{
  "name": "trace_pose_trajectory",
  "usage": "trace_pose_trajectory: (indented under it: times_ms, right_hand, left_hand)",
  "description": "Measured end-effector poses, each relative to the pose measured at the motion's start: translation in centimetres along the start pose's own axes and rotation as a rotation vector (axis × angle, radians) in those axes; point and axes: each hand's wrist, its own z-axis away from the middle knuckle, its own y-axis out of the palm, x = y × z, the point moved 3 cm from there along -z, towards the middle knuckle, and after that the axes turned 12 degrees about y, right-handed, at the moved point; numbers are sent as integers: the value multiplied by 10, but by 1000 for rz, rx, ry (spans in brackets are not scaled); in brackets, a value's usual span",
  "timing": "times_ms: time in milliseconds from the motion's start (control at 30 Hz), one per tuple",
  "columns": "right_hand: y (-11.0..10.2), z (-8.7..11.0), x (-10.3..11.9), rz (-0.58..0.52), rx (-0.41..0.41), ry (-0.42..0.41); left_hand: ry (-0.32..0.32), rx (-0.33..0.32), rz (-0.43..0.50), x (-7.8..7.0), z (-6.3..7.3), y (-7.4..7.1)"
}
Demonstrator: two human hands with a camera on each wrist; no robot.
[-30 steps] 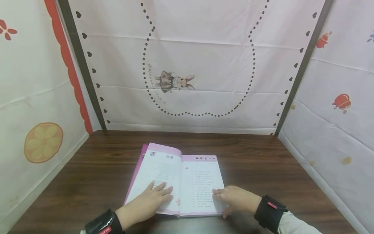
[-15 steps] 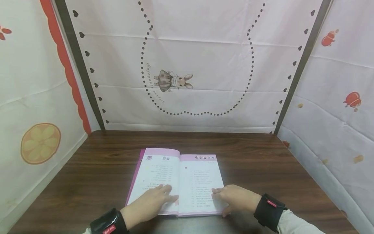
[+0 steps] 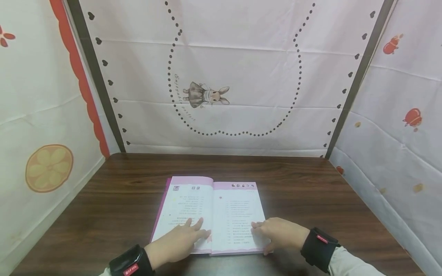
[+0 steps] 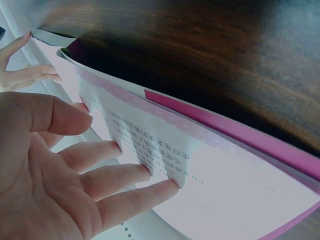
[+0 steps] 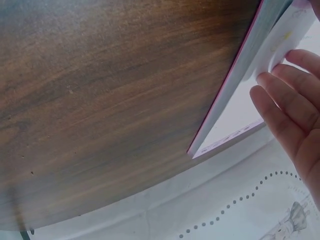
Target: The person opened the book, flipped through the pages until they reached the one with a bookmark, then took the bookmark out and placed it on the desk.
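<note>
An open book with white pages and lilac top bands lies on the table, its magenta cover showing along the left page's edge. My left hand rests on the lower part of the left page, fingers extended; in the left wrist view its fingertips touch the printed lines. On the right page's lower outer edge lies my right hand, its thumb near the bottom corner. The right wrist view shows that hand's extended fingers against the page, with the thick page block beside them.
The dark wood-grain table surrounds the book. A white patterned cloth hangs behind it, with more printed cloth along the left and right sides. Black bands circle both wrists.
The left page has settled flatter, its top edge lower than before. My left hand has shifted slightly right over it with its fingers spread differently. My right hand has stayed almost still.
</note>
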Motion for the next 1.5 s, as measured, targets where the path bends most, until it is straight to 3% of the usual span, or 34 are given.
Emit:
trace_pose_trajectory:
  times_ms: [267, 367, 800, 1000, 1100, 1267, 1500]
  right_hand:
    - [-8, 0, -2, -59, 71, -20]
    - [-11, 0, 0, -39, 52, -62]
    - [-30, -1, 5, 192, -220, -220]
    - [-41, -1, 9, 244, -332, -287]
    - [-47, -2, 12, 261, -433, -342]
    - [-61, -4, 16, 256, -589, -395]
    - [-70, -5, 24, 258, -665, -418]
  left_hand:
    - [-2, 1, 31, 1, 2, 0]
    - [-11, 3, 43, 2, 2, -1]
    - [24, 4, 28, 2, 0, -4]
    - [47, -34, 5, 0, -1, -2]
    - [48, -69, -2, -1, -3, 0]
    - [6, -136, 25, -4, -8, 2]
    - [-92, -218, -5, -9, -16, 11]
